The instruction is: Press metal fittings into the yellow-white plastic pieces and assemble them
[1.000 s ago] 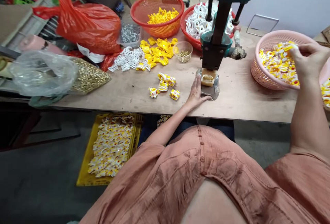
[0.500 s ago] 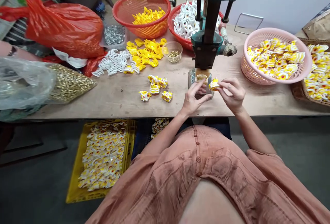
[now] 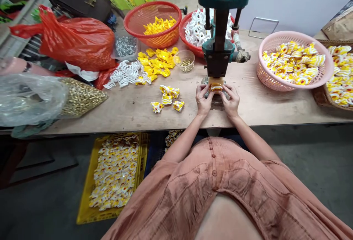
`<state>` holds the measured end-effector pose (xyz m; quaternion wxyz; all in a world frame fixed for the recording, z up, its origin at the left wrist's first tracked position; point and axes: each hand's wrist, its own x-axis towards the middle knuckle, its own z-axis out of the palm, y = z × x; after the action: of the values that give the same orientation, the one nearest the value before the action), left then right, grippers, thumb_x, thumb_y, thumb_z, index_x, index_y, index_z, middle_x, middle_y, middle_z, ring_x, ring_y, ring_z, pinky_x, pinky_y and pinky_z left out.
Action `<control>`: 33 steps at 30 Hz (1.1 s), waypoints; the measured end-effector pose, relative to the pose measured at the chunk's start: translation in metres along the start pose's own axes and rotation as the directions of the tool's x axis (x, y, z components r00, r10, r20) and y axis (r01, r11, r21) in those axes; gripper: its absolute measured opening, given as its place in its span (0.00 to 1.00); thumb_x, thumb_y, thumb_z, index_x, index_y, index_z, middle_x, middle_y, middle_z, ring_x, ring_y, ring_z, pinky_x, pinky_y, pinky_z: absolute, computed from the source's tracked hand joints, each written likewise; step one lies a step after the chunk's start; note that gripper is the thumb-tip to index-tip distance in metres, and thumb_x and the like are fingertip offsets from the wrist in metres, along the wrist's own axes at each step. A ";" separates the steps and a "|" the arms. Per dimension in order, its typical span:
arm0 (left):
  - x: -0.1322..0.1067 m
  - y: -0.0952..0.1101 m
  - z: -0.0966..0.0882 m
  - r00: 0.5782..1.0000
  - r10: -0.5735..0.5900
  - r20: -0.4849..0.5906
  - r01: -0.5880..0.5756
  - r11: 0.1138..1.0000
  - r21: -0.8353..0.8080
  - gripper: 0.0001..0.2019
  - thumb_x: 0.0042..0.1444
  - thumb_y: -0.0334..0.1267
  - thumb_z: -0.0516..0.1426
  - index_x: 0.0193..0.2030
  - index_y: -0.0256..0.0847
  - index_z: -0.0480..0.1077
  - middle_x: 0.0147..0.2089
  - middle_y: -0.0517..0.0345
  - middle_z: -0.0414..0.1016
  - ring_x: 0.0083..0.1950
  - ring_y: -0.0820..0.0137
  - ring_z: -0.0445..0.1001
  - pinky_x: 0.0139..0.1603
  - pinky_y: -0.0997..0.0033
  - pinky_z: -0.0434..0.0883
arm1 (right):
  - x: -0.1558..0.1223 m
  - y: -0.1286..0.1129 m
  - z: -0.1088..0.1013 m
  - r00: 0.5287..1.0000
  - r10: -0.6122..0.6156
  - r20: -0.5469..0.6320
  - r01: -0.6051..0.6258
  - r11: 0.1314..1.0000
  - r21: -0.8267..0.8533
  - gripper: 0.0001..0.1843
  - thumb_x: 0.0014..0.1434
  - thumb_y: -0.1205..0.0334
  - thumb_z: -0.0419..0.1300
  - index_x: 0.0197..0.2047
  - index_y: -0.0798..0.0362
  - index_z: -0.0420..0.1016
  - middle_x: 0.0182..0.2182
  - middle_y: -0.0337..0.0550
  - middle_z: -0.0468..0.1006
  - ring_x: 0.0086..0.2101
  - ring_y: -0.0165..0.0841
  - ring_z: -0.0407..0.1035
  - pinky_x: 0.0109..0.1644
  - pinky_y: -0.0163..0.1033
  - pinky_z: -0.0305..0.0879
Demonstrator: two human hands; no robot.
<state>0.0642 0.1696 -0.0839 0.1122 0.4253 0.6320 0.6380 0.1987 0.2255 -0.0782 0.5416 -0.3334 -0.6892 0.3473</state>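
Beneath the head of a green bench press (image 3: 220,61), a small yellow-and-white plastic piece (image 3: 216,88) sits at the block. My left hand (image 3: 203,101) pinches its left side with thumb and fingers. The opposite side is gripped by my right hand (image 3: 231,101), its thumb close to the left one. The press head is right above the piece; I cannot tell whether they touch. Several finished-looking yellow-and-white plastic pieces (image 3: 167,99) lie on the table left of my hands.
Left of the press are loose yellow parts (image 3: 158,63), white wavy parts (image 3: 125,74), a cup of brass bits (image 3: 186,64) and a red basket (image 3: 129,21). A pink basket (image 3: 296,84) of pieces stands right. A yellow crate (image 3: 85,203) sits below the table edge.
My right hand has moved left, bringing the yellow-and-white piece from beside the press to under its head. Both hands now hold it there. The camera view has shifted slightly.
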 end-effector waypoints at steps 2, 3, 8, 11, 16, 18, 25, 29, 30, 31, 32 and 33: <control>0.009 -0.004 0.004 1.000 -0.024 0.007 0.024 0.999 0.028 0.09 0.65 0.36 0.66 0.50 0.42 0.85 0.49 0.54 0.74 0.55 0.63 0.77 0.62 0.65 0.75 | 0.008 0.008 0.005 1.000 -0.007 -0.010 0.007 0.999 -0.032 0.15 0.70 0.53 0.61 0.53 0.46 0.87 0.52 0.51 0.83 0.55 0.43 0.79 0.65 0.52 0.77; 0.012 -0.005 0.004 0.999 -0.031 0.018 0.030 0.999 0.043 0.08 0.65 0.34 0.65 0.48 0.42 0.85 0.48 0.53 0.74 0.54 0.63 0.77 0.62 0.64 0.75 | 0.012 0.011 0.006 1.000 -0.015 -0.002 0.014 0.999 -0.048 0.15 0.70 0.54 0.60 0.53 0.46 0.86 0.52 0.51 0.83 0.55 0.43 0.79 0.65 0.53 0.77; 0.016 -0.003 -0.007 0.995 0.035 0.089 -0.044 0.993 0.106 0.09 0.61 0.41 0.70 0.47 0.44 0.84 0.51 0.51 0.74 0.57 0.59 0.76 0.66 0.60 0.74 | 0.020 0.014 -0.003 0.990 -0.061 0.126 0.086 0.975 -0.203 0.12 0.69 0.58 0.60 0.50 0.44 0.85 0.51 0.51 0.84 0.53 0.46 0.78 0.64 0.59 0.73; 0.016 -0.001 -0.015 0.993 0.089 0.076 -0.098 0.988 0.119 0.12 0.64 0.47 0.69 0.50 0.46 0.83 0.54 0.49 0.74 0.60 0.57 0.75 0.70 0.56 0.72 | 0.016 0.009 -0.012 0.979 -0.085 0.186 0.128 0.963 -0.236 0.11 0.68 0.57 0.61 0.46 0.44 0.85 0.50 0.51 0.85 0.53 0.47 0.77 0.64 0.60 0.71; 0.011 -0.002 -0.028 0.972 0.072 0.225 -0.110 0.981 0.160 0.27 0.60 0.51 0.72 0.63 0.46 0.78 0.70 0.44 0.70 0.74 0.50 0.68 0.79 0.47 0.64 | 0.056 0.004 -0.031 0.964 0.173 0.200 -0.182 0.983 0.028 0.23 0.68 0.37 0.59 0.43 0.47 0.83 0.47 0.50 0.86 0.51 0.43 0.80 0.59 0.53 0.75; 0.002 -0.004 -0.032 0.952 0.032 0.303 -0.089 0.980 0.178 0.54 0.48 0.51 0.79 0.79 0.48 0.61 0.81 0.39 0.57 0.83 0.43 0.56 0.84 0.41 0.56 | 0.103 -0.006 -0.036 0.882 0.405 0.241 -0.442 0.888 0.124 0.31 0.67 0.28 0.56 0.44 0.48 0.81 0.43 0.49 0.87 0.49 0.43 0.81 0.52 0.50 0.77; -0.020 -0.015 -0.027 0.932 -0.080 0.354 0.015 0.983 0.183 0.78 0.46 0.48 0.80 0.86 0.53 0.25 0.88 0.33 0.38 0.88 0.42 0.46 0.86 0.37 0.49 | 0.224 -0.110 -0.049 0.883 0.300 0.361 -0.440 0.796 0.415 0.24 0.67 0.30 0.60 0.44 0.42 0.76 0.40 0.43 0.84 0.45 0.40 0.80 0.44 0.46 0.80; -0.020 -0.015 -0.024 0.932 -0.063 0.358 -0.004 0.983 0.183 0.80 0.47 0.49 0.80 0.85 0.54 0.18 0.87 0.33 0.41 0.86 0.43 0.52 0.85 0.38 0.53 | 0.139 -0.127 -0.064 0.962 -0.267 0.059 0.246 0.938 0.243 0.16 0.70 0.40 0.64 0.52 0.39 0.73 0.47 0.39 0.82 0.46 0.38 0.81 0.58 0.52 0.79; -0.020 -0.015 -0.024 0.930 -0.068 0.360 -0.004 0.980 0.197 0.81 0.48 0.50 0.80 0.85 0.54 0.17 0.87 0.33 0.42 0.85 0.43 0.53 0.85 0.38 0.53 | 0.110 -0.117 -0.068 0.919 -0.387 0.081 0.378 0.920 0.105 0.14 0.70 0.42 0.65 0.48 0.41 0.73 0.44 0.39 0.81 0.50 0.40 0.82 0.67 0.58 0.74; -0.021 -0.014 -0.023 0.930 -0.075 0.361 -0.004 0.977 0.213 0.81 0.48 0.50 0.79 0.84 0.54 0.16 0.87 0.34 0.42 0.85 0.43 0.53 0.85 0.39 0.54 | 0.083 -0.103 -0.072 0.850 -0.517 0.099 0.520 0.854 -0.017 0.15 0.70 0.43 0.65 0.39 0.44 0.70 0.37 0.36 0.80 0.52 0.43 0.82 0.75 0.66 0.63; -0.022 -0.013 -0.023 0.930 -0.080 0.360 -0.005 0.973 0.230 0.81 0.48 0.51 0.79 0.84 0.54 0.16 0.87 0.34 0.42 0.85 0.43 0.53 0.85 0.39 0.54 | 0.060 -0.087 -0.075 0.828 -0.532 0.176 0.554 0.825 -0.110 0.17 0.71 0.46 0.64 0.36 0.46 0.68 0.37 0.37 0.81 0.57 0.45 0.81 0.78 0.70 0.56; -0.023 -0.012 -0.023 0.931 -0.084 0.356 -0.007 0.969 0.245 0.81 0.48 0.52 0.79 0.84 0.55 0.16 0.87 0.35 0.42 0.86 0.43 0.52 0.85 0.39 0.53 | 0.042 -0.072 -0.077 0.820 -0.509 0.263 0.561 0.805 -0.192 0.19 0.71 0.46 0.63 0.33 0.47 0.66 0.39 0.39 0.83 0.61 0.48 0.78 0.80 0.72 0.48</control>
<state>0.0582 0.1399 -0.1001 0.1869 0.5339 0.6817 0.4640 0.2605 0.2309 0.0167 0.4976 -0.1565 -0.8451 0.1172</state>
